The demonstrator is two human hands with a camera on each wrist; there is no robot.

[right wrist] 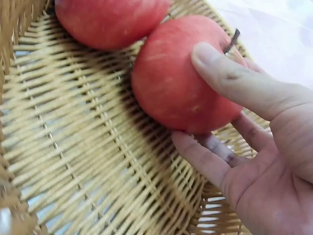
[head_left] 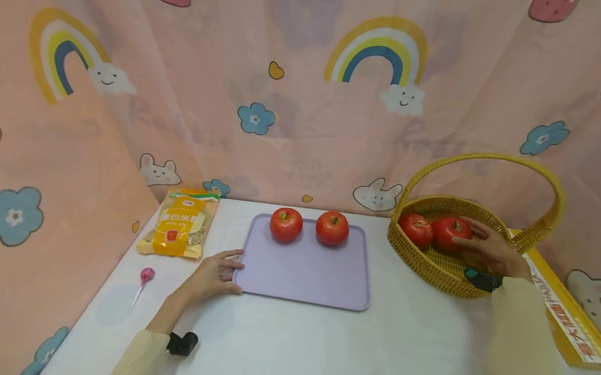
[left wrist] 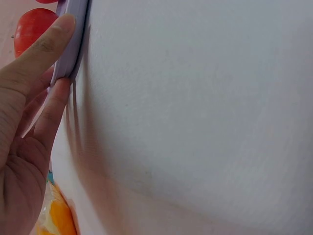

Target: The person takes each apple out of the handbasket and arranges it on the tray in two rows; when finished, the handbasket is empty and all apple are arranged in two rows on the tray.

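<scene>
My right hand [head_left: 489, 246] reaches into a wicker basket [head_left: 426, 274] and holds an apple [right wrist: 181, 78], thumb on top and fingers along its underside. Beside it in the basket lies a second apple [head_left: 416, 231]. At the left edge of a lavender tray [head_left: 302, 276], my left hand [head_left: 213, 275] holds the rim near the front corner between thumb and fingers. Two tomatoes [head_left: 286, 225] [head_left: 332, 229] sit side by side along the tray's far edge. One tomato [left wrist: 34, 30] also shows past the thumb in the left wrist view.
A yellow food bag [head_left: 180, 223] lies at the back left, with a pink lollipop [head_left: 146, 275] in front of it. The basket's tall handle [head_left: 485, 157] arches over the apples. A yellow pasta box [head_left: 569, 313] lies right of the basket. A patterned cloth [head_left: 303, 99] hangs behind the white table [head_left: 295, 342].
</scene>
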